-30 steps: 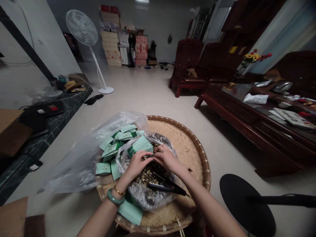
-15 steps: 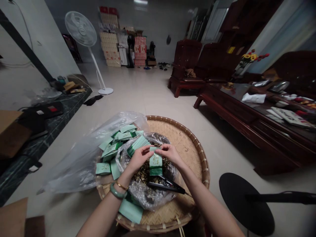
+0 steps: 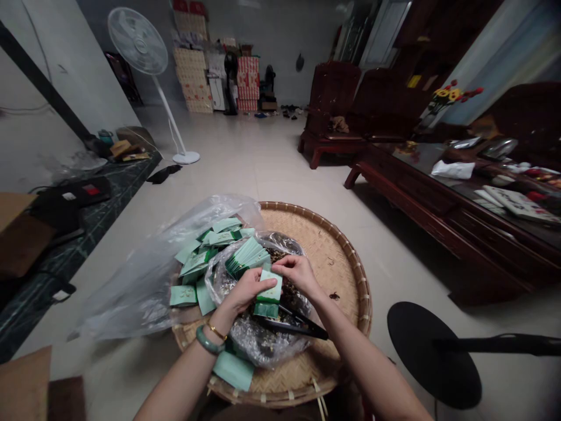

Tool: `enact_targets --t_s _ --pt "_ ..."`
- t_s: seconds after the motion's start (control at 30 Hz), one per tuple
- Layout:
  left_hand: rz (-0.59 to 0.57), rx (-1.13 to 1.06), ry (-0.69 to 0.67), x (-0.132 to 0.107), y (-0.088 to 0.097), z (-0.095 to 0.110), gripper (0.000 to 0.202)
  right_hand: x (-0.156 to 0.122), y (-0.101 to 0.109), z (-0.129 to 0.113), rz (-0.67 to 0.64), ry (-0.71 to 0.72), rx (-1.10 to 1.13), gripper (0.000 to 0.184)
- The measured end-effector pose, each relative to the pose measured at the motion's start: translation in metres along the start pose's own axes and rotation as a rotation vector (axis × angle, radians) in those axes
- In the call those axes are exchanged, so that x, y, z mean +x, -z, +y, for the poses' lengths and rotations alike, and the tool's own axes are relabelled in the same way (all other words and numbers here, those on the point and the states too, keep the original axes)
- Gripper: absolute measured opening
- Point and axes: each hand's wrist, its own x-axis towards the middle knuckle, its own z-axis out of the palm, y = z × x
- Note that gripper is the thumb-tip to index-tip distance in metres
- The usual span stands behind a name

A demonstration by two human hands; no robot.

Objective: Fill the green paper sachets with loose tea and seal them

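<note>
My left hand (image 3: 246,289) grips a small green packet (image 3: 267,294), its thumb lying across the face. At the packet's top edge, the fingers of my right hand (image 3: 298,273) are pinched together. Both hands are above an open clear plastic bag (image 3: 258,348) of dark dried leaf-like bits. Under the packet lies a long black tool (image 3: 302,327), partly hidden, its kind unclear. A fanned stack of green packets (image 3: 248,255) rests in the bag beside my left hand. More loose packets (image 3: 197,263) are heaped to the left.
Everything sits on a round woven bamboo tray (image 3: 337,251). A large clear plastic sheet (image 3: 144,280) spills over its left side. A black round stand base (image 3: 432,356) is at right, near a dark wooden table (image 3: 421,222). A white fan (image 3: 140,44) stands further back.
The packet has shifted left and tilted. My left hand has gone from its upper edge to a thumb grip on its face. The view has tipped slightly downward.
</note>
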Motion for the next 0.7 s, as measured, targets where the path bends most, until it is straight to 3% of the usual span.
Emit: enact_targets --t_s 0.13,0.23,0.3,0.4,0.5,0.6,0.7 --pt "0.078 -0.041 0.001 0.003 0.005 -0.005 0.042 -0.016 0.008 0.004 -0.016 0.079 -0.106 0.034" --pt "0.149 -0.080 -0.059 0.004 0.010 -0.006 0.045 -0.046 0.014 0.008 -0.133 0.203 -0.550 0.051" --pt "0.170 -0.120 -0.064 0.003 0.012 -0.005 0.046 -0.068 0.014 0.011 -0.229 0.190 -0.879 0.070" --pt "0.165 -0.179 -0.053 0.001 0.013 -0.004 0.048 -0.090 0.009 0.016 -0.283 0.118 -1.144 0.067" --pt "0.168 -0.183 -0.050 -0.001 0.014 -0.004 0.048 -0.096 0.003 0.021 -0.300 0.080 -1.191 0.056" --pt "0.190 -0.166 -0.046 -0.002 0.017 -0.003 0.048 -0.095 0.001 0.026 -0.292 0.063 -1.180 0.057" --pt "0.198 -0.164 -0.044 -0.005 0.020 0.001 0.048 -0.091 0.012 0.030 -0.273 0.060 -0.986 0.052"
